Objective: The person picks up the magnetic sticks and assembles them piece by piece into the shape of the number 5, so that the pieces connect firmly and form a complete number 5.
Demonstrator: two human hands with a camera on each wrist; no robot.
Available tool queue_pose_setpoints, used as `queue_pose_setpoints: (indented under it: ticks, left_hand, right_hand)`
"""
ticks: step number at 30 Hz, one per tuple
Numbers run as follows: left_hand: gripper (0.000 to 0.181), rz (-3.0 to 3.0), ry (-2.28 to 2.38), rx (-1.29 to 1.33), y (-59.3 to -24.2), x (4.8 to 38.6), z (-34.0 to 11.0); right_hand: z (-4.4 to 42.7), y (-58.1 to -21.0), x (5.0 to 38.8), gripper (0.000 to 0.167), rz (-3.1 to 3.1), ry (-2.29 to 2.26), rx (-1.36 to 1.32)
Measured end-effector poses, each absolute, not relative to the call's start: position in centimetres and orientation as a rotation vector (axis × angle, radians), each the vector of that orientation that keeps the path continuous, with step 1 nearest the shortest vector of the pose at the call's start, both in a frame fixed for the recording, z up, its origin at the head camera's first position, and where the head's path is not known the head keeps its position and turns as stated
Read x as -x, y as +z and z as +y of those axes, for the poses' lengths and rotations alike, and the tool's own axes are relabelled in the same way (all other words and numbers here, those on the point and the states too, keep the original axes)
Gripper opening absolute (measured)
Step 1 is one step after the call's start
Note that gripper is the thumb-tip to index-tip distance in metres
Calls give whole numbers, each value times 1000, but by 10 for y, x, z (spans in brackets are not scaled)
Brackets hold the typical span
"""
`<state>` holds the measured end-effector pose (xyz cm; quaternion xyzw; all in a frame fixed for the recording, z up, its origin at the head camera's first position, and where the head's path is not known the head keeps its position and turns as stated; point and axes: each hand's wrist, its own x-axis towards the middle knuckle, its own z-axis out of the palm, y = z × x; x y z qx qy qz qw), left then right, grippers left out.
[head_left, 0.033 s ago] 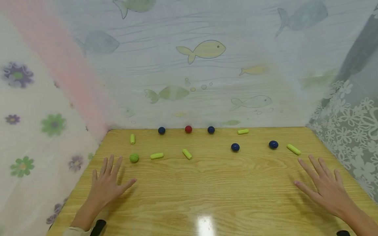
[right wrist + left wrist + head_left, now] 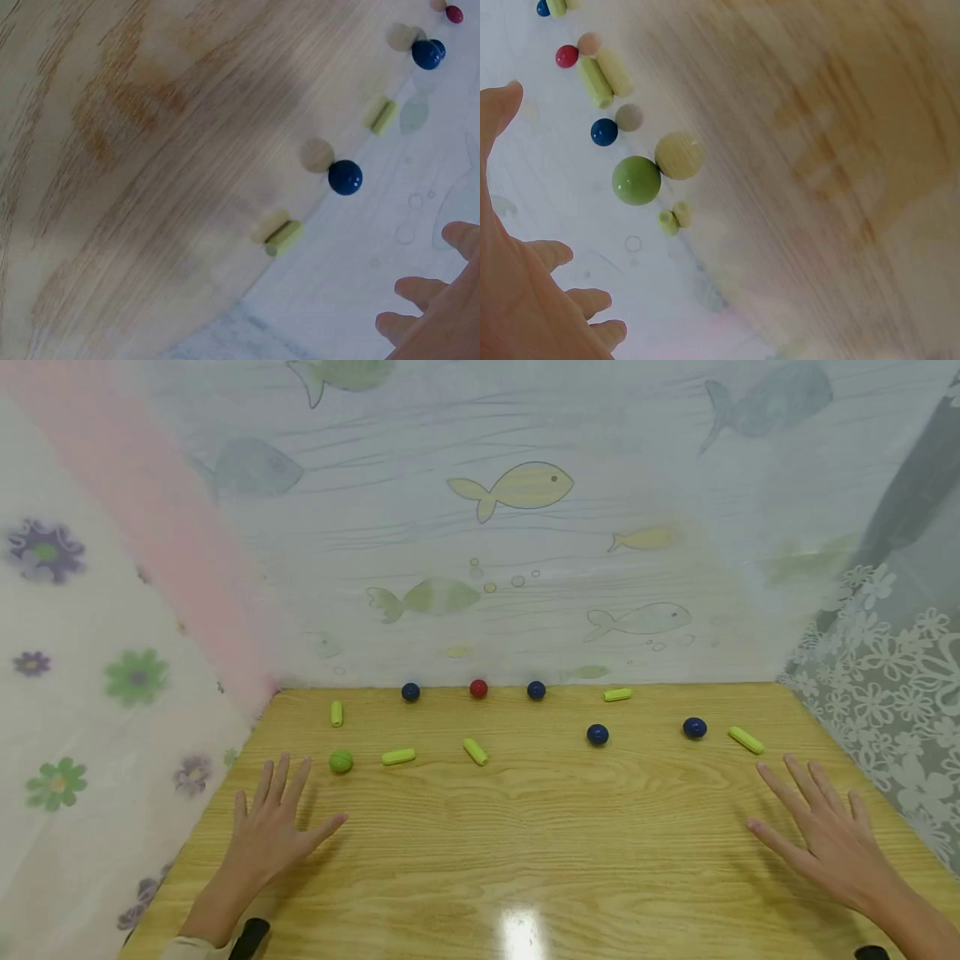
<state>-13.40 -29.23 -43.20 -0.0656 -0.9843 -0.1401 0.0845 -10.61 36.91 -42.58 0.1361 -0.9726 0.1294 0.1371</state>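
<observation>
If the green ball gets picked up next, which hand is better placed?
Probably the left hand: it is empty and spread close to the green ball, while the right hand is across the table.

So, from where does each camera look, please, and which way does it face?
Head: on the head, facing forward and down over the table to the fish-patterned backdrop; left hand and right hand both show.
Left wrist: on that wrist, looking across the table toward the green ball; part of the left hand shows at left.
Right wrist: on that wrist, looking across toward a blue ball and yellow stick; part of the right hand shows at right.
Both wrist views share the red ball.
</observation>
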Motion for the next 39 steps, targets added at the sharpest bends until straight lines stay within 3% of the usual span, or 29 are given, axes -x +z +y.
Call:
queue_pose_setpoints:
  ticks: [17,24,39]
  left_hand:
    - [98,-2906,-424,209,-429,132,-293]
    - [92,-2867,-502,253,-425,137,-287]
    - [68,-2742,-905,349,-430,154,-249]
  right_hand:
    - [361,-419,104,84,-2785,444,-424]
    - [339,-400,110,85,-2819,702,-435]
    - [292,-400,167,70,-2773,1026,-623]
